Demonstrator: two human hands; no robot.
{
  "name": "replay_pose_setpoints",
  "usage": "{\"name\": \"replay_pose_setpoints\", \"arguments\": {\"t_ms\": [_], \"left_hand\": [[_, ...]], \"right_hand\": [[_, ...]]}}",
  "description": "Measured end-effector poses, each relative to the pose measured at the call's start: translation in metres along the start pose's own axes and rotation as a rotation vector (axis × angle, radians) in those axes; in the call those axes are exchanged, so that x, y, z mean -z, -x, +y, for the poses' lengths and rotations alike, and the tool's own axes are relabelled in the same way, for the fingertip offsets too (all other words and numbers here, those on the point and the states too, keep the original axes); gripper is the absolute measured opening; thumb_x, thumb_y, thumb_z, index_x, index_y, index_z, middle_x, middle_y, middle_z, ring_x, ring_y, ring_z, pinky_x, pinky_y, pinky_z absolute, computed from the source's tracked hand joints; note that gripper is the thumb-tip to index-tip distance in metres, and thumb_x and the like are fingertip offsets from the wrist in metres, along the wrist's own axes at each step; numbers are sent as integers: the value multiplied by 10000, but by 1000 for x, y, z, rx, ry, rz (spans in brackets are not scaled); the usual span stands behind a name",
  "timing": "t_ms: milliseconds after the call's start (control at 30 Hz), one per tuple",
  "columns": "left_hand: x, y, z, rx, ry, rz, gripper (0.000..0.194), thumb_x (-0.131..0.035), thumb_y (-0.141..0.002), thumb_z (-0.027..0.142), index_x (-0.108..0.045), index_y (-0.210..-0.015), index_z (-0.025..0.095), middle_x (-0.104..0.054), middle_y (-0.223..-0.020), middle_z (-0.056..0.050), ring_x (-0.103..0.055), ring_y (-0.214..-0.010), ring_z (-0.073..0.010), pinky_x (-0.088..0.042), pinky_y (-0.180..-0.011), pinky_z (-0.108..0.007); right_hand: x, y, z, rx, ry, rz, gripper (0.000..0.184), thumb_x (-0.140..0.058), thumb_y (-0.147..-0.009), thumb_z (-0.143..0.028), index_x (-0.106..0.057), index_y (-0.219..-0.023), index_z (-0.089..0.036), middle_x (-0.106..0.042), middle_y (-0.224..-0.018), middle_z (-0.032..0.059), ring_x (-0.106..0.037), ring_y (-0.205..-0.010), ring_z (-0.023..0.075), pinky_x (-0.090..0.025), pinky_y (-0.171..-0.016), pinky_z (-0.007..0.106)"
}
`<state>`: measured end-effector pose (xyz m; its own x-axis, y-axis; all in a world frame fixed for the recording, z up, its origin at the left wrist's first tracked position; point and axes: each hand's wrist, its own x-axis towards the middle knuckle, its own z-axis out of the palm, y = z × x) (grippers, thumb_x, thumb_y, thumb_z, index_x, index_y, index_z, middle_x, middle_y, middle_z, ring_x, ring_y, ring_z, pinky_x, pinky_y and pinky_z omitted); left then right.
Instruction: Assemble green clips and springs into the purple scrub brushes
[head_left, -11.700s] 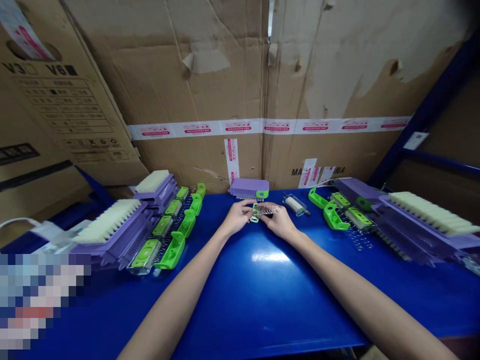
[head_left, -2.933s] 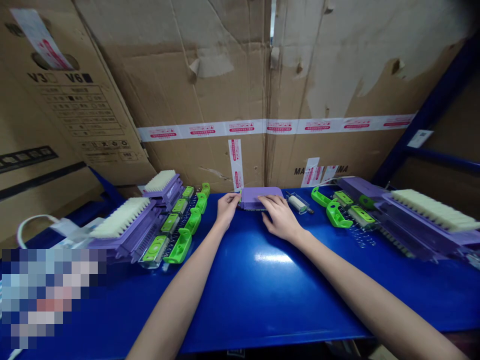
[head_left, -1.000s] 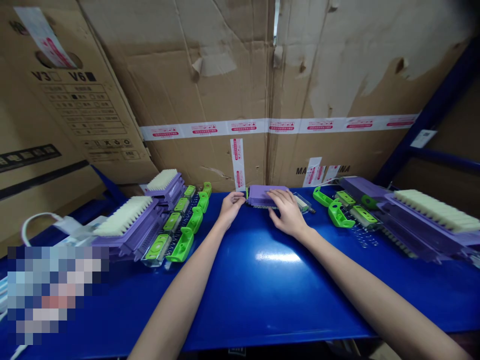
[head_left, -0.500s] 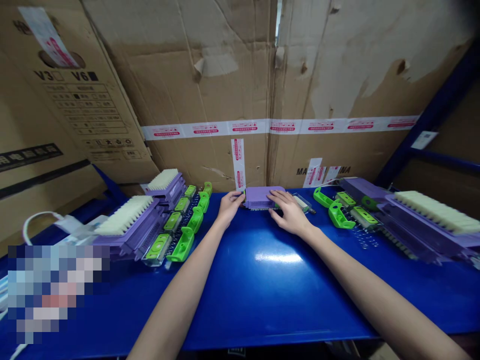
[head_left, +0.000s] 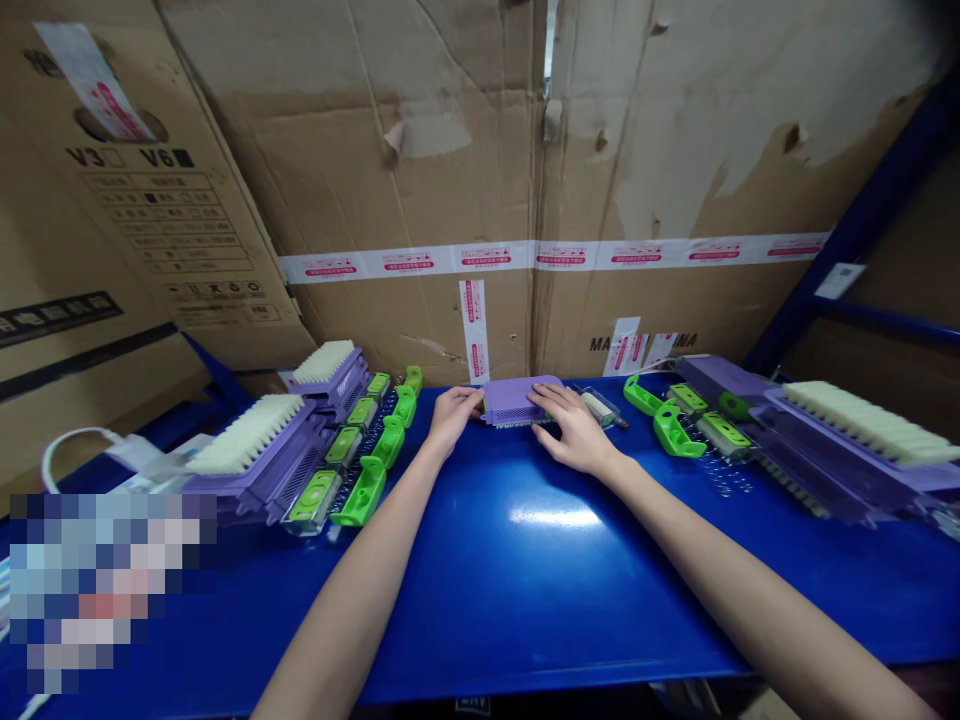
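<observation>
Close behind the blue table (head_left: 465, 600) we face a cardboard wall (head_left: 405, 200). Stacked purple units (head_left: 247, 485) flank us, 1 group per side. The purple brush block (head_left: 514, 395) lies bristles down between our 2 hands, its long axis running left to right — both hands touch it, so neither is nearer. Our right hand (head_left: 574, 430) clasps its right half, fingers over the top; our left hand (head_left: 453, 420) bunches at the left end, pinching or not, we cannot tell. A clear-cased roller (head_left: 598, 408) crowds the right side; green brackets (head_left: 363, 495) and springs (head_left: 726, 470) sit well apart.
</observation>
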<state>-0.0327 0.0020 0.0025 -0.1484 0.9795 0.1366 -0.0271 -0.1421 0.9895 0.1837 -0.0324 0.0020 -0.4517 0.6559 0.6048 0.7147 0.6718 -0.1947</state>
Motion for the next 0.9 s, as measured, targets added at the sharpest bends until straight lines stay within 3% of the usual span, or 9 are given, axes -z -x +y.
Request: {"name": "replay_pose_setpoints", "arguments": {"t_ms": [167, 400, 633, 900], "left_hand": [[1, 1, -3, -66, -34, 5, 317, -716, -613, 444, -573, -606, 161, -619, -537, -9, -587, -523, -137, -450, -567, -256], [1, 5, 1, -104, -63, -91, 84, -661, -599, 238, -681, -651, 176, -681, -663, -10, -610, -662, -157, -457, -691, -274], [6, 1, -2, -72, -49, -145, 156, -623, -601, 187, -711, -730, 176, -706, -748, -24, -619, -738, -171, -454, -762, -302], [6, -3, -6, -24, -16, -85, 165, -703, -560, 182, -649, -714, 155, -670, -680, -30, -617, -690, -162, -461, -750, -315]], "right_hand": [[0, 0, 0, -1, -6, -1, 486, -526, -814, -310, -519, -1275, -157, -487, -1341, 142, -398, -1271, 273, -303, -1050, 531], [1, 1, 4, -9, -2, -10, 528, -542, -812, -347, -489, -1307, -169, -475, -1353, 136, -370, -1286, 281, -295, -1049, 545], [1, 1, 1, -14, -11, -24, 540, -537, -818, -351, -474, -1321, -166, -454, -1372, 137, -358, -1295, 289, -289, -1050, 553], [1, 1, -2, -13, 21, -47, 543, -528, -823, -349, -470, -1323, -146, -440, -1386, 127, -344, -1300, 292, -274, -1061, 553]]}}
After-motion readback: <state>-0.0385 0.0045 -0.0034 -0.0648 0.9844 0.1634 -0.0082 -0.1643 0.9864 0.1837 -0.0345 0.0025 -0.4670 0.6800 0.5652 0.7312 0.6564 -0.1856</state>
